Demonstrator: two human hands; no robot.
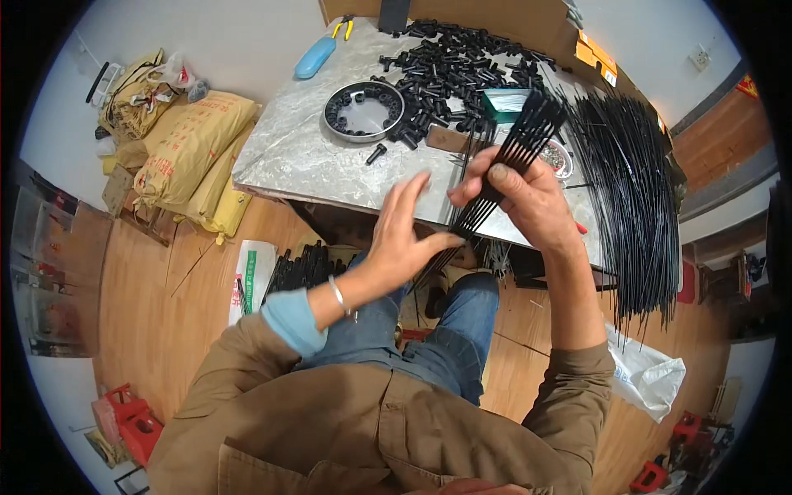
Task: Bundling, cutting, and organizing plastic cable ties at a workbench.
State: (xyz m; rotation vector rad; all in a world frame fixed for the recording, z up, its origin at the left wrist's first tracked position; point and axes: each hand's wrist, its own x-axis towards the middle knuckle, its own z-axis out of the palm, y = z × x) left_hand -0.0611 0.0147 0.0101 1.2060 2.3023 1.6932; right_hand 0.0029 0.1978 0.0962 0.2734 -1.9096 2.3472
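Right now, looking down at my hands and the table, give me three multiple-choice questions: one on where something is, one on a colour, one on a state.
1. Where does the round metal dish sit?
A. on the grey table
B. on the wooden floor
C. on the yellow sacks

2. What colour is the fan of thin rods in the right hand?
A. white
B. black
C. red

3. How is the left hand?
A. clenched in a fist
B. resting on the knee
C. fingers spread, touching the rods' lower ends

Answers:
1. A, the dish rests on the tabletop beside the heap of small black plastic parts.
2. B, the rods are dark throughout.
3. C, the fingers are splayed against the bundle.
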